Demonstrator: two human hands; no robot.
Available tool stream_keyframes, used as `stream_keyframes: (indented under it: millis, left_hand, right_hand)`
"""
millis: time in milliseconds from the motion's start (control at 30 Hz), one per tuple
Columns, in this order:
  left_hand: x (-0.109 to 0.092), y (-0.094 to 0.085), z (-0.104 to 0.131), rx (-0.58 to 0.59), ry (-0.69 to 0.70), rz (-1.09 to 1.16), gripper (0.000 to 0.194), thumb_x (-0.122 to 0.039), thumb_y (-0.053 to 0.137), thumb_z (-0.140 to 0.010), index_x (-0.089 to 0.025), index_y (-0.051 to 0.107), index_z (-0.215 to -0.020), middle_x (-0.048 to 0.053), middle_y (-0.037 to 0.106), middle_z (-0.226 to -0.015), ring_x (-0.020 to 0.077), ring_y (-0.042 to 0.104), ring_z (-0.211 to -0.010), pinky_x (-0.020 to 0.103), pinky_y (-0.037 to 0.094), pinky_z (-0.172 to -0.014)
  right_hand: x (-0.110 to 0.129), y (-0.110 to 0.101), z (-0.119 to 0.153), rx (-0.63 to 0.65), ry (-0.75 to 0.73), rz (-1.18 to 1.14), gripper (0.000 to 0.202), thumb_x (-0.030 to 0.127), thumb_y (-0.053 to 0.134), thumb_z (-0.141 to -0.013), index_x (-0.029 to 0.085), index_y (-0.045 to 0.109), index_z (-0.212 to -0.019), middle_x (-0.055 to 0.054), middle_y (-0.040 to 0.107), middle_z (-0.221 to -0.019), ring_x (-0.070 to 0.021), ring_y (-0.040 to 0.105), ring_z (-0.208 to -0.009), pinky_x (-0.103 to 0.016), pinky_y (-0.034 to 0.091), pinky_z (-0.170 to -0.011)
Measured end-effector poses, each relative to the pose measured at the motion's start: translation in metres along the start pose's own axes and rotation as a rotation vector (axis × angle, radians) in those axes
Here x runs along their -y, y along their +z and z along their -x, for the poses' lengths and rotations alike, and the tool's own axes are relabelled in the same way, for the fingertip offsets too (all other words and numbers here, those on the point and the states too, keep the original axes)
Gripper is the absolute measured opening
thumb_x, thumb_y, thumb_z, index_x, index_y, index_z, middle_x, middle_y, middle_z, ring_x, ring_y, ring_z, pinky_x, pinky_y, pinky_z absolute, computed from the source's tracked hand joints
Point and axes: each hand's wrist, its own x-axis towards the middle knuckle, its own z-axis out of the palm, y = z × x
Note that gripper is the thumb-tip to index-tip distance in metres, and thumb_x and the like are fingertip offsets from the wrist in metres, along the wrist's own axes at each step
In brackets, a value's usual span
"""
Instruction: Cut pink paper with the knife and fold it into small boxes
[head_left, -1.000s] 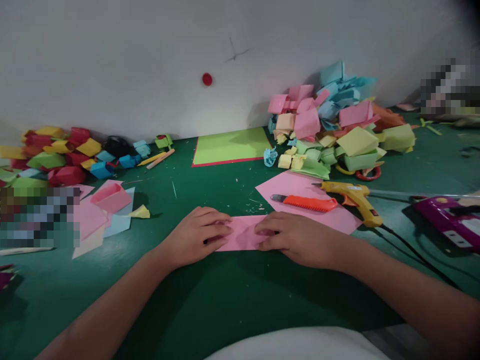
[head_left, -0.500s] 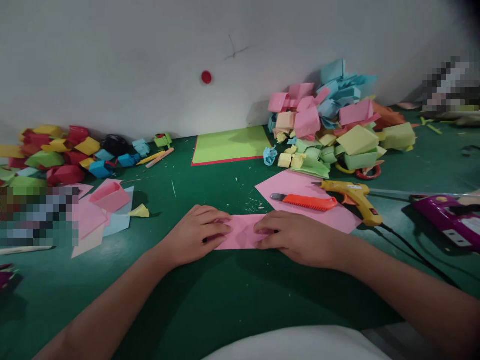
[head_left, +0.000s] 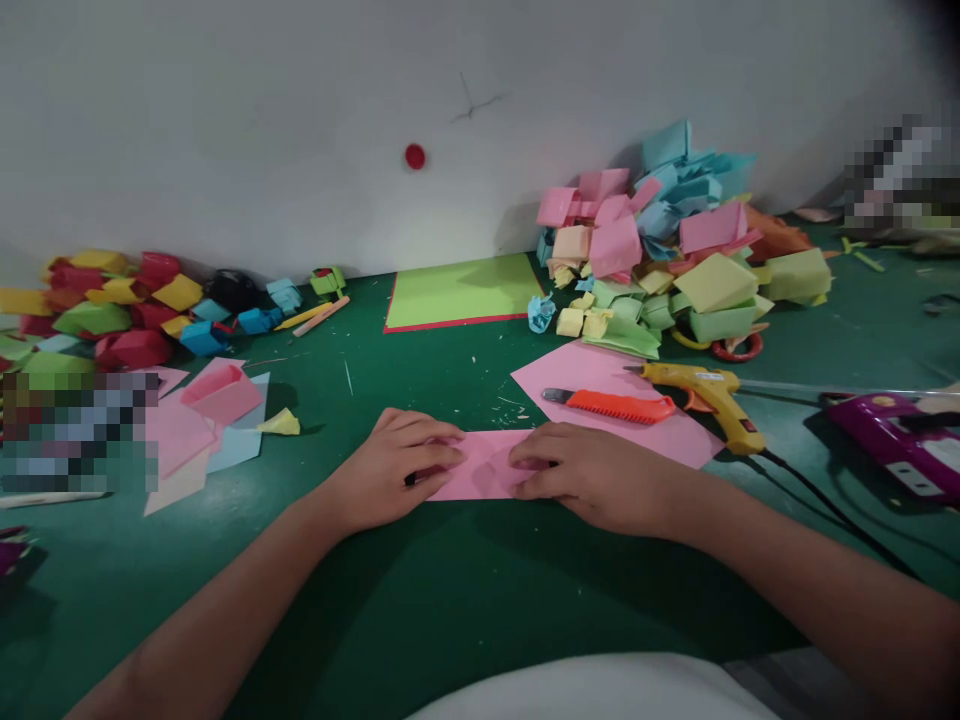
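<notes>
Broadly, one green tabletop (head_left: 465,600) lies beneath the left hand (head_left: 394,468) and right hand (head_left: 596,475), both bent over opposite ends of one pink strip (head_left: 486,465); pinching or pressing, I cannot tell. That paper looks light, easily creased, best held by its ends. Smaller: one orange cutter (head_left: 619,405), one lone yellow scrap (head_left: 280,423).

It's a craft workspace (note the glue gun (head_left: 716,393)).

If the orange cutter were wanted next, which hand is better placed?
Probably the right hand: the orange cutter lies just beyond it, while the left hand is farther off. Neither looks free, though: both have fingers on the pink strip.
</notes>
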Motion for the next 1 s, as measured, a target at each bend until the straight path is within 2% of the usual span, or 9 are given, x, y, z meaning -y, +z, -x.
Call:
stream_keyframes:
  millis: [467, 767, 1000]
  left_hand:
    - [-0.001, 0.0, 0.0, -0.015, 0.007, -0.022, 0.022, -0.029, 0.056, -0.101, -0.03, 0.072, -0.115, 0.002, 0.069, -0.13, 0.0213, 0.061, -0.116, 0.041, 0.037, -0.098]
    - [0.004, -0.001, 0.0, 0.016, -0.061, 0.066, 0.021, -0.033, 0.056, -0.101, -0.032, 0.075, -0.107, 0.001, 0.07, -0.129, 0.021, 0.059, -0.117, 0.043, 0.038, -0.101]
    - [0.011, -0.006, 0.001, 0.056, -0.034, 0.08, 0.02, -0.034, 0.058, -0.101, -0.032, 0.076, -0.109, 0.0, 0.071, -0.128, 0.0217, 0.059, -0.12, 0.042, 0.039, -0.103]
  right_hand:
    - [0.002, -0.002, -0.001, 0.0, -0.011, 0.022, 0.044, 0.002, 0.05, -0.087, 0.023, 0.075, -0.116, -0.008, 0.067, -0.129, -0.0246, 0.056, -0.119, -0.041, 0.046, -0.101]
    - [0.003, -0.003, -0.001, 0.018, 0.01, 0.006, 0.045, 0.002, 0.05, -0.088, 0.025, 0.075, -0.118, -0.007, 0.066, -0.132, -0.0241, 0.055, -0.122, -0.041, 0.044, -0.104]
    - [0.002, -0.003, 0.0, 0.021, 0.007, -0.005, 0.043, 0.003, 0.051, -0.089, 0.024, 0.075, -0.118, -0.007, 0.065, -0.133, -0.0247, 0.055, -0.122, -0.042, 0.044, -0.104]
